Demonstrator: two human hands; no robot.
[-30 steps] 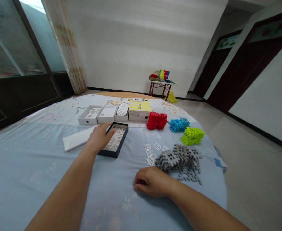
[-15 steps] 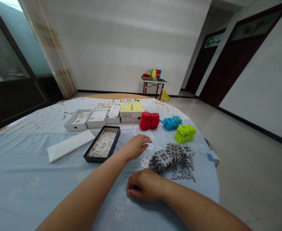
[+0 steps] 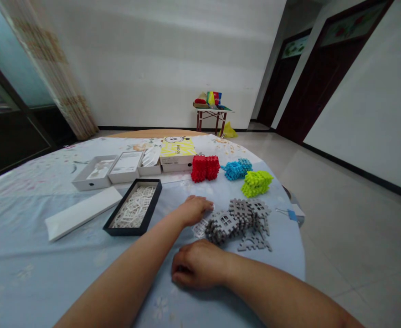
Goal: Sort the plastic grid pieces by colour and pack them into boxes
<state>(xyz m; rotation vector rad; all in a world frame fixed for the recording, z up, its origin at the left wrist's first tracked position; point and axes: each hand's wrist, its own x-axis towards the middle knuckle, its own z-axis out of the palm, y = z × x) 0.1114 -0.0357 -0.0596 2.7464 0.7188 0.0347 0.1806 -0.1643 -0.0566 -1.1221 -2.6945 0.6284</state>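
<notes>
My left hand (image 3: pixel 196 210) reaches over the tablecloth with its fingers bent down and together. A bit of a white plastic window piece (image 3: pixel 213 207) shows at its fingertips. Just below it, more white window pieces (image 3: pixel 199 228) lie loose, partly hidden by the hand. My right hand (image 3: pixel 199 264) rests on the cloth nearer to me, fingers curled in, with nothing visible in them. Beside both hands on the right is a pile of grey interlocking plastic tiles (image 3: pixel 224 223), some with window openings. A black box tray (image 3: pixel 107 225) full of white pieces stands left of my left hand.
Behind are stacks of red tiles (image 3: pixel 205 168), blue tiles (image 3: pixel 236 169) and lime-green tiles (image 3: pixel 256 183). Open white boxes (image 3: pixel 94 182) and a yellow-and-white box (image 3: pixel 177 159) stand at the back left. A white lid (image 3: pixel 84 213) lies beside the tray. A blue clip (image 3: pixel 292 215) sits at the table's right edge.
My left hand has come down onto the loose white pieces beside the grey pile, with its fingers drawn together. My right hand stays curled on the cloth. The view has swung slightly right.
</notes>
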